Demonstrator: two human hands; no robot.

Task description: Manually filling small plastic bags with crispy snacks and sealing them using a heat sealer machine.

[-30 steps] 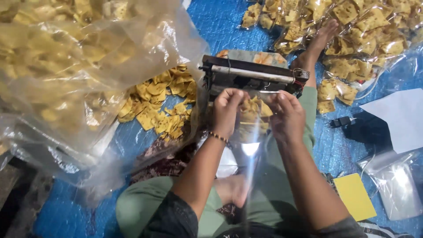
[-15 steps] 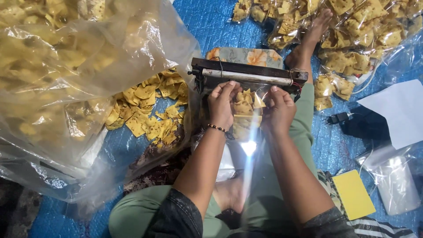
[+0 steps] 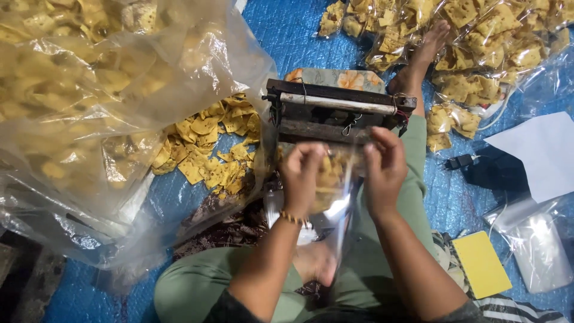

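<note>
Huge clear sack of yellow crackers (image 3: 89, 90) on the left, yellow pad (image 3: 481, 263) (lower right), white paper (image 3: 541, 152) on the blue tarp (image 3: 287, 36).

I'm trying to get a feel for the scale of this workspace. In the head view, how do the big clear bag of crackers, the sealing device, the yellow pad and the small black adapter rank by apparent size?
1. Big clear bag of crackers, though it lies nearest the camera.
2. Sealing device.
3. Yellow pad.
4. Small black adapter.

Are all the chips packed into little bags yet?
No. Filled small bags already lie at top right. Both hands, left hand and right hand, hold one clear bag of chips at the sealer. The big sack remains full, and loose chips lie beside it.
</note>
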